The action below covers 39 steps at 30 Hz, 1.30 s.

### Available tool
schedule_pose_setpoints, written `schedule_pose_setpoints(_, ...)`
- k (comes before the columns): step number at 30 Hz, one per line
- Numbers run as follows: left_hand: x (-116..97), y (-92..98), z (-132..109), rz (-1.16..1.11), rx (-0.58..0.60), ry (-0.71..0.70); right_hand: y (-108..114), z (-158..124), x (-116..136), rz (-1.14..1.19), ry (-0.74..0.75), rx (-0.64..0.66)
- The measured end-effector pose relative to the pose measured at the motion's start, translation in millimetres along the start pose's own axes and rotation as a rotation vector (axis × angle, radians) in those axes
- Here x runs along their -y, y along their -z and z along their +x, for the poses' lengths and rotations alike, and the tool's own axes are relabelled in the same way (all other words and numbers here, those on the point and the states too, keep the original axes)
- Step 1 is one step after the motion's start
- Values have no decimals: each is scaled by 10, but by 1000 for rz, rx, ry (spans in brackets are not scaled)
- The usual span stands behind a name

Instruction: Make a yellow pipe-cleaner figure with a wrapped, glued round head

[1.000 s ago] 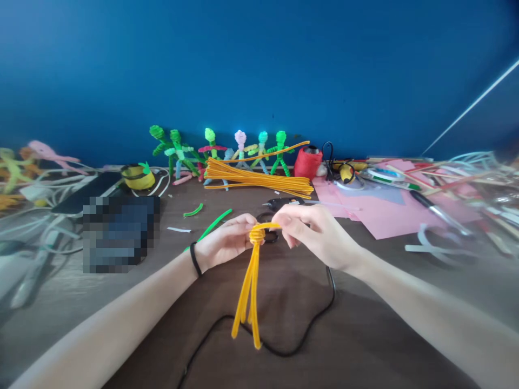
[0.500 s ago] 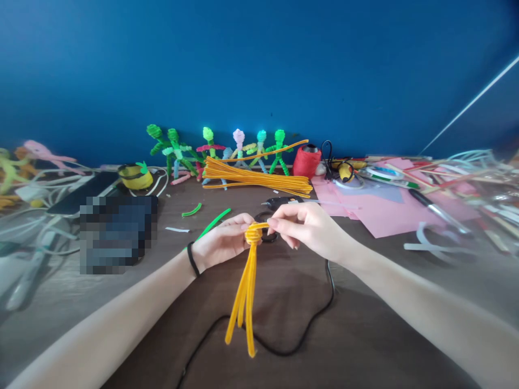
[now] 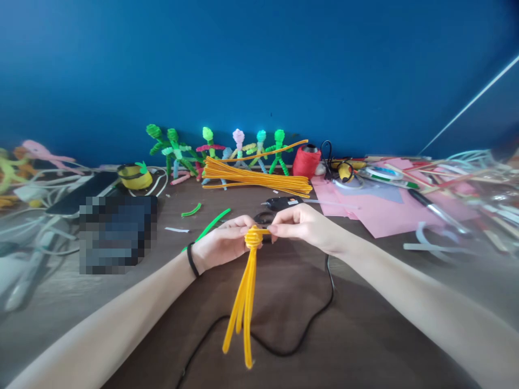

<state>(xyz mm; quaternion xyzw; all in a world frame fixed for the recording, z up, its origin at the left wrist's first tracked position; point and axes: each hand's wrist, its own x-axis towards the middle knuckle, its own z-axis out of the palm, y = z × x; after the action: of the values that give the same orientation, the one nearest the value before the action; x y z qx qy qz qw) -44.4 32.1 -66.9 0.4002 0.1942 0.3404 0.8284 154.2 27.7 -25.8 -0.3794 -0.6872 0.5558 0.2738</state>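
Note:
A yellow pipe cleaner figure (image 3: 253,237) has a coiled, rounded head with several long strands hanging straight down from it. My left hand (image 3: 227,240), with a black band at the wrist, pinches the coiled head from the left. On the other side, my right hand (image 3: 299,227) pinches the loose yellow end, which stretches sideways from the head. Behind the hands lie black-handled scissors (image 3: 264,218), partly covered, and a black glue gun (image 3: 284,202).
A bundle of yellow pipe cleaners (image 3: 257,177) lies before a row of pipe cleaner dolls (image 3: 239,141). Pink paper (image 3: 377,210) and a pen (image 3: 438,210) are at right. Phones (image 3: 85,192) and cables lie left. A black cord (image 3: 284,354) crosses the front.
The loose yellow end has swung slightly down, level with the coiled head, as my right hand lowered a little. The hanging strands have shifted slightly left and down.

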Motion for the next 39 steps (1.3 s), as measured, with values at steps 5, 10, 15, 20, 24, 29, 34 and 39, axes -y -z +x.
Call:
schedule_pose_setpoints(5, 6, -3, -5, 2, 26, 9, 0, 23, -38, 7, -2, 31)
schedule_pose_setpoints(10, 7, -22, -6, -19, 55, 8, -11, 36, -43, -27, 29, 26)
schedule_pose_setpoints(15, 13, -51, -7, -39, 78, 9, -32, 25, -38, -61, 59, 13)
schedule_pose_setpoints(20, 15, -39, -11, -47, 75, 11, -62, 18, -59, -23, 40, 9)
schedule_pose_setpoints(24, 13, -36, -19, -39, 91, 17, -70, 22, -50, 91, 1, 61)
schedule_pose_setpoints(29, 24, -55, -27, -66, 121, 45, -60, 15, -38, 228, -73, 126)
schedule_pose_setpoints(34, 24, -88, -36, -73, 139, 66, -64, 10, -45, 264, -64, 156)
schedule_pose_setpoints(39, 19, -95, -40, -43, 146, 77, -76, -7, -44, 242, 4, 156)
